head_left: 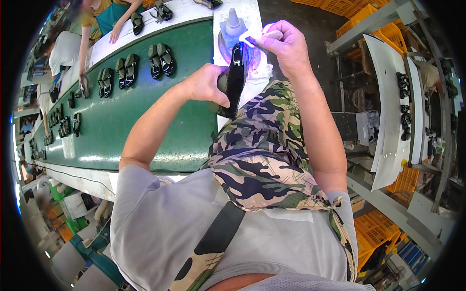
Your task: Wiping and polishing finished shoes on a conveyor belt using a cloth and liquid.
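My left hand [209,86] is closed around a glossy black shoe [237,72], held upright with its tip pointing away from me. Just past that tip, my right hand [292,51] pinches something small; glare and my fingers hide what it is. A bright bluish-white glow [248,40] lies between those fingertips and the shoe. Behind the shoe stands a translucent bottle [234,30] with a cone-shaped nozzle. Crumpled white tissue [261,75] lies beside it on the white tabletop [250,9].
Pairs of black shoes [161,60] stand on the green conveyor belt [170,121] to my left. Across it, a co-worker's hand [115,34] rests near more shoes. On my right, a white shelf [388,140] carries black shoes, with orange crates [381,230] below.
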